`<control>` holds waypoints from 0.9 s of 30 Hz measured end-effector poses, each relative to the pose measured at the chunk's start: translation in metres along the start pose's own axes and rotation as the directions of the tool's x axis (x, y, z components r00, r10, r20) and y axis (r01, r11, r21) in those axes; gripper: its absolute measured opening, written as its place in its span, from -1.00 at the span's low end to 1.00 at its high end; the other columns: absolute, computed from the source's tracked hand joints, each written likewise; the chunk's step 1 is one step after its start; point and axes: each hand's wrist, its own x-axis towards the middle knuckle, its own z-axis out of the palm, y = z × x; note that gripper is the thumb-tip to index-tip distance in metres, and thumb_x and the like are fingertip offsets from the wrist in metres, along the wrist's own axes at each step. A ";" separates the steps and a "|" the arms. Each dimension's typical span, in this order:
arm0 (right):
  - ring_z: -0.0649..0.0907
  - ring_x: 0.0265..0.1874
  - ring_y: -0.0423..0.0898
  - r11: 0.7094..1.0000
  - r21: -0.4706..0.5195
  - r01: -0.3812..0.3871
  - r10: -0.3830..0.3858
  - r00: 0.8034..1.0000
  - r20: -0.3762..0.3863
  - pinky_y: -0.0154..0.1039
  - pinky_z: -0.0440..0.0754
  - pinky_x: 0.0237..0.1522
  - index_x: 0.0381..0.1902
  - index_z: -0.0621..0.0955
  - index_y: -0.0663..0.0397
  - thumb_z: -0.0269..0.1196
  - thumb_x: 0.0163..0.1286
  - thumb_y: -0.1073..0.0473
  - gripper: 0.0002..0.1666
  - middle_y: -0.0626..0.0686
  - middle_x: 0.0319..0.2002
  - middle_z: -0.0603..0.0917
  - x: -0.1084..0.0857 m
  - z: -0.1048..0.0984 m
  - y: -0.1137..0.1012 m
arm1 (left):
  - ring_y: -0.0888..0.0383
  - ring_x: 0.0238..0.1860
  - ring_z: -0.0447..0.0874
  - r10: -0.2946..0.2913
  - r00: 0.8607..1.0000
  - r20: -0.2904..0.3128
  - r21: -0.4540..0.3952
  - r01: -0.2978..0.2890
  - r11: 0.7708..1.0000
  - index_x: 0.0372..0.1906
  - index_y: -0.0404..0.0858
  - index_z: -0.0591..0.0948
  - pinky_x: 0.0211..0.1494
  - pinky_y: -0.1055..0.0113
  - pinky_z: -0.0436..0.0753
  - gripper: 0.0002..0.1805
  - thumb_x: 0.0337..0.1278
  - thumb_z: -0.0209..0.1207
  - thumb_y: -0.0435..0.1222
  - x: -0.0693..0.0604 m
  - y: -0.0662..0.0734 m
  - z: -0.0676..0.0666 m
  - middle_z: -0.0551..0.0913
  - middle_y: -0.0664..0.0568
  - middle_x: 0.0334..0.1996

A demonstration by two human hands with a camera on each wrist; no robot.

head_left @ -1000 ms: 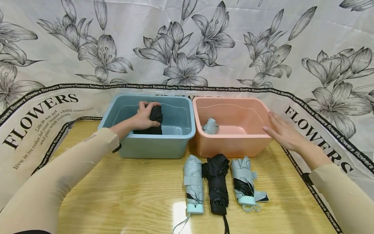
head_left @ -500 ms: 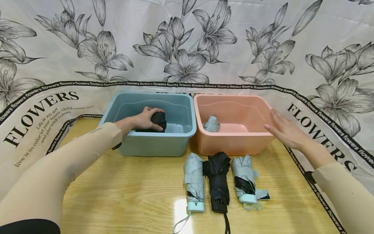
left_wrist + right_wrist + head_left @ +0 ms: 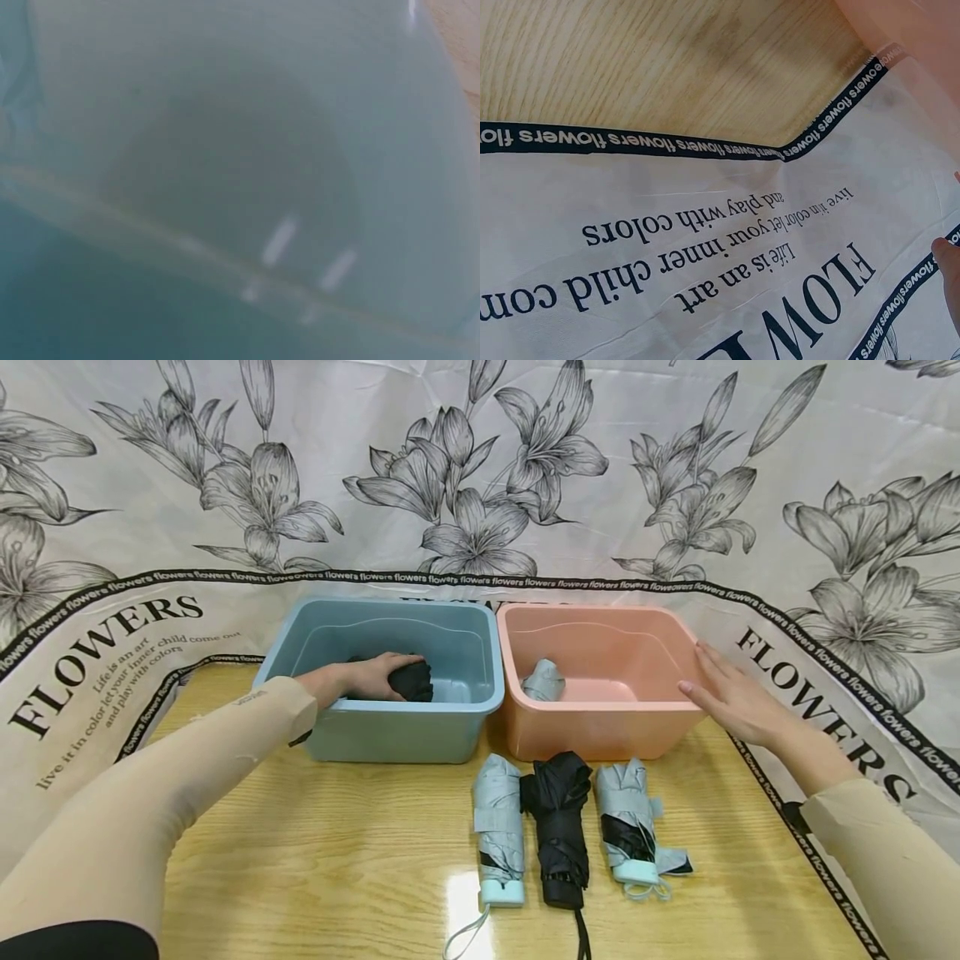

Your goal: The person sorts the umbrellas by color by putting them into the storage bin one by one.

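Note:
Inside the blue plastic bin (image 3: pixel 397 735), my left hand (image 3: pixel 363 678) holds a black folded umbrella (image 3: pixel 415 682) low down; the hand covers part of it, and the fingertips are partly hidden. Only the bin's blurred blue wall (image 3: pixel 240 150) fills the left wrist view. My right hand (image 3: pixel 738 700) rests with straight fingers against the right side of the pink bin (image 3: pixel 592 735). One of its fingers (image 3: pixel 949 274) shows at the edge of the right wrist view. A light grey-blue folded umbrella (image 3: pixel 543 681) sits at the left inside the pink bin.
On the wooden table (image 3: pixel 322 852) before the bins lie a grey-blue umbrella (image 3: pixel 498 827), a black umbrella (image 3: pixel 560 831) and another grey-blue umbrella (image 3: pixel 628 831) with a loose strap. Flower-printed cloth (image 3: pixel 480 468) hangs behind and covers the sides.
My left hand has lowered the black umbrella deeper into the blue bin, tilting it flatter and a little to the right. My right hand stays against the pink bin. The view has shifted slightly.

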 end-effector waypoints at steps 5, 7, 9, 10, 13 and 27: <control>-0.05 0.54 0.55 1.000 -0.005 0.003 -0.003 1.000 -0.003 0.53 -0.10 0.45 0.67 -0.23 0.26 -0.15 0.70 -0.20 -0.05 0.29 0.66 -0.29 0.000 0.000 0.000 | -0.32 0.64 -0.15 -0.012 0.999 0.043 -0.007 0.013 1.000 0.67 -0.34 0.06 0.60 -0.24 0.10 -0.18 0.50 0.17 -0.28 0.000 -0.001 0.001 -0.06 -0.35 0.64; -0.04 0.54 0.55 1.000 -0.007 0.004 -0.005 1.000 -0.005 0.53 -0.09 0.45 0.67 -0.22 0.26 -0.15 0.70 -0.19 -0.05 0.29 0.66 -0.28 0.000 0.000 0.000 | -0.31 0.64 -0.12 -0.023 0.999 0.047 -0.013 0.024 1.000 0.66 -0.32 0.09 0.60 -0.22 0.10 -0.21 0.51 0.15 -0.28 -0.001 -0.001 0.001 -0.01 -0.33 0.64; -0.03 0.54 0.56 1.000 -0.009 0.005 -0.005 1.000 -0.005 0.53 -0.09 0.44 0.67 -0.22 0.27 -0.15 0.70 -0.19 -0.06 0.29 0.66 -0.28 0.000 0.000 0.000 | -0.31 0.63 -0.09 -0.031 0.999 0.039 -0.015 0.031 0.999 0.66 -0.31 0.12 0.60 -0.21 0.12 -0.23 0.51 0.15 -0.27 -0.001 -0.001 0.001 0.02 -0.32 0.63; -0.03 0.53 0.56 1.000 -0.009 0.004 -0.004 1.000 -0.003 0.54 -0.09 0.44 0.67 -0.22 0.26 -0.15 0.70 -0.19 -0.06 0.28 0.66 -0.29 0.000 0.000 0.000 | -0.30 0.63 -0.08 -0.035 0.999 0.035 -0.015 0.036 0.999 0.66 -0.30 0.13 0.60 -0.21 0.12 -0.23 0.51 0.16 -0.27 -0.001 0.000 0.001 0.03 -0.32 0.63; -0.03 0.53 0.57 1.000 -0.010 0.000 0.000 1.000 0.002 0.54 -0.09 0.44 0.67 -0.22 0.26 -0.16 0.70 -0.20 -0.06 0.27 0.66 -0.30 0.000 0.000 0.000 | -0.30 0.63 -0.08 -0.040 0.999 0.029 -0.009 0.040 0.999 0.65 -0.29 0.15 0.59 -0.22 0.14 -0.24 0.51 0.16 -0.26 -0.002 0.001 0.001 0.04 -0.31 0.63; -0.02 0.52 0.59 1.000 -0.012 -0.012 0.012 1.000 0.012 0.55 -0.09 0.43 0.67 -0.24 0.22 -0.16 0.69 -0.22 -0.05 0.23 0.67 -0.32 -0.001 -0.001 -0.001 | -0.25 0.66 -0.19 0.033 0.992 -0.125 -0.118 -0.048 0.992 0.64 -0.30 0.18 0.60 -0.26 0.08 -0.24 0.51 0.18 -0.22 -0.013 0.010 -0.006 -0.06 -0.19 0.68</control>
